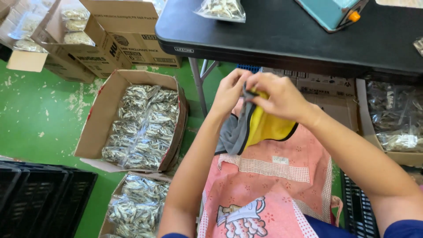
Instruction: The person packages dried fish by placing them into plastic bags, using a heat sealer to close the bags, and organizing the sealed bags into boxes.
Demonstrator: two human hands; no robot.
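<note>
Below the front edge of a black plastic folding table [282, 39], both hands meet over a small yellow and grey fabric pouch with dark piping [260, 128]. The left hand [230, 91] pinches the top of the pouch between fingers and thumb, and the right hand [278, 96] is closed over the same upper edge, so the pouch hangs from the two grips above a pink patterned apron [273, 185] on the person's lap. On the table lie a clear bag of small dried fish [221, 9] and a teal machine with an orange knob [332, 12]. The floor is worn green paint [39, 114], flecked with pale patches. To the left stands an open cardboard box filled with clear packs of dried fish [139, 123], with a second such box [134, 205] just below it and more cartons behind. Black plastic crates [39, 198] fill the lower left corner.
</note>
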